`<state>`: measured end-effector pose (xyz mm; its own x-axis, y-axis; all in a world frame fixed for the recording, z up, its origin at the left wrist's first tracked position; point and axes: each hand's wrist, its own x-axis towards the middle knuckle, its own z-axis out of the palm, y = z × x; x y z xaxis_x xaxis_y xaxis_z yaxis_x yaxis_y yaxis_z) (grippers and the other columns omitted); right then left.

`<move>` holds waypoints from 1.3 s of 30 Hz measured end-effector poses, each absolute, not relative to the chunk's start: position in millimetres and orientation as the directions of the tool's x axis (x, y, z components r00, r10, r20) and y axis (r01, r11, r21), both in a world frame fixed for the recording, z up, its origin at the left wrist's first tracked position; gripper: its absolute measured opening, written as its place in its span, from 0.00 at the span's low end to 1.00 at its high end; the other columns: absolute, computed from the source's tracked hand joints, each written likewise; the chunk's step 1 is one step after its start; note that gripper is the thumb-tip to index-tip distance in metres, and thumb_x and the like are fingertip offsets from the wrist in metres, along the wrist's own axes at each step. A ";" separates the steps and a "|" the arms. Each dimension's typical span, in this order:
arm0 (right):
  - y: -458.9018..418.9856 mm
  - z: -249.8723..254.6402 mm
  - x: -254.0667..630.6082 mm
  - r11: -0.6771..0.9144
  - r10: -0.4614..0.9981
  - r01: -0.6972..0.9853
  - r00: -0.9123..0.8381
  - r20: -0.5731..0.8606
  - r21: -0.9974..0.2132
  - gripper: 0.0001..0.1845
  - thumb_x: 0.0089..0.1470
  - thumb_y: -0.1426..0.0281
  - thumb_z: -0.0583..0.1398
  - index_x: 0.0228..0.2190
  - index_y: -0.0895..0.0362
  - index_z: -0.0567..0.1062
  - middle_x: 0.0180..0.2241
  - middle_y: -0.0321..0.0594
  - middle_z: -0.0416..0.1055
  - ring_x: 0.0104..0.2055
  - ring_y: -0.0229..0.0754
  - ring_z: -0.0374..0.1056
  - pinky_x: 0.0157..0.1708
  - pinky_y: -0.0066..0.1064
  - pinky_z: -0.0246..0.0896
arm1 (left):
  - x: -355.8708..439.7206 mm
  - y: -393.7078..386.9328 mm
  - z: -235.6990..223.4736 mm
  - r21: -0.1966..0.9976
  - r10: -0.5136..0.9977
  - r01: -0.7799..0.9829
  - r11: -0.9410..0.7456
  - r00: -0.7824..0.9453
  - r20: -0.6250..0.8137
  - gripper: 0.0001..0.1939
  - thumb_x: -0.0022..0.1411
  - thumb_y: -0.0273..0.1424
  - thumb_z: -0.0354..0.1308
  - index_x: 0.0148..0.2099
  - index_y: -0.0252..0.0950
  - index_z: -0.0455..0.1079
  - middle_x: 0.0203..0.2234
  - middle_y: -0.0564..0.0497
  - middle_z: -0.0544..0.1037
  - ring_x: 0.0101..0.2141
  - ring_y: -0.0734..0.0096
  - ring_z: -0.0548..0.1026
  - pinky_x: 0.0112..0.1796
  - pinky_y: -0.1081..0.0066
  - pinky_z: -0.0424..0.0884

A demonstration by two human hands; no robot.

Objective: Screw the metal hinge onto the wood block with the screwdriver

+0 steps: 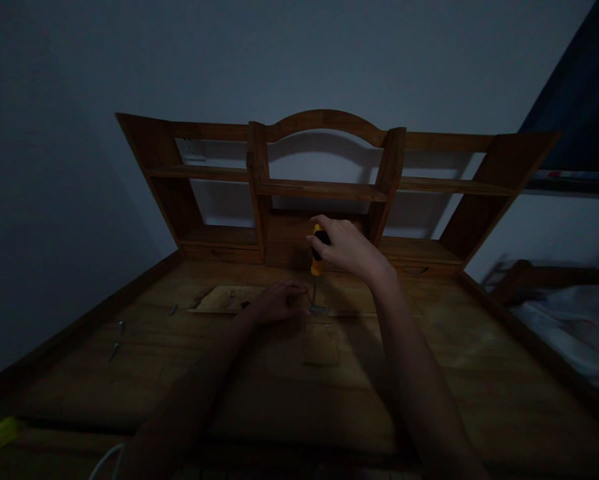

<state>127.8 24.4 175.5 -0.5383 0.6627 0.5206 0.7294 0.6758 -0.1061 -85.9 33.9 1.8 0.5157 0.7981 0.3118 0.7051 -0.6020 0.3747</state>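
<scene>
My right hand [348,249] is closed round the yellow and black handle of a screwdriver [318,259], held upright. Its thin shaft points down onto a small metal bracket [319,309] on a flat wooden board [224,299] lying on the desk. My left hand [275,301] rests on that board just left of the bracket, fingers curled and pressed down near the screwdriver's tip. The light is dim, so fine detail at the tip is hard to read.
A wooden desk [479,373] carries a shelf unit [324,190] against the wall at the back. Loose screws [115,348] lie at the left. A small wooden block [320,344] sits in front of the bracket. A bed [574,327] stands to the right.
</scene>
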 end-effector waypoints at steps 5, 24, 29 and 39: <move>22.7 172.7 116.2 0.574 0.683 0.819 -0.482 0.548 0.004 0.21 0.63 0.54 0.49 0.45 0.58 0.67 0.39 0.49 0.74 0.41 0.51 0.71 0.38 0.36 0.57 | -84.0 31.0 4.3 0.361 0.796 0.711 -0.604 0.512 0.324 0.32 0.55 0.54 0.60 0.57 0.43 0.69 0.54 0.47 0.72 0.53 0.58 0.70 0.54 0.62 0.64; 41.0 159.0 114.6 0.638 0.666 0.761 -0.468 0.582 -0.118 0.23 0.61 0.56 0.51 0.49 0.59 0.63 0.38 0.49 0.74 0.39 0.51 0.70 0.37 0.36 0.57 | -85.1 37.3 7.2 0.338 0.760 0.682 -0.648 0.558 0.333 0.30 0.55 0.54 0.60 0.53 0.41 0.73 0.50 0.47 0.75 0.51 0.56 0.70 0.54 0.59 0.63; 48.5 157.2 118.2 0.752 0.613 0.620 -0.536 0.580 -0.222 0.23 0.60 0.63 0.51 0.56 0.57 0.58 0.46 0.48 0.71 0.46 0.47 0.68 0.42 0.34 0.57 | -85.9 37.4 6.4 0.346 0.769 0.688 -0.638 0.550 0.325 0.30 0.56 0.54 0.59 0.55 0.43 0.71 0.52 0.48 0.74 0.52 0.56 0.69 0.55 0.59 0.62; 51.5 155.8 121.3 0.701 0.630 0.690 -0.479 0.612 -0.182 0.25 0.62 0.58 0.51 0.55 0.58 0.62 0.46 0.48 0.72 0.44 0.48 0.69 0.41 0.34 0.58 | -85.2 35.5 8.6 0.354 0.785 0.701 -0.619 0.535 0.314 0.31 0.55 0.54 0.59 0.56 0.44 0.71 0.52 0.47 0.74 0.53 0.55 0.69 0.55 0.59 0.62</move>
<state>121.3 51.5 155.8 -0.4785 0.6300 0.6116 0.6897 0.7008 -0.1823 -85.2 35.5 8.6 0.5349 0.7845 0.3137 0.7007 -0.6194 0.3542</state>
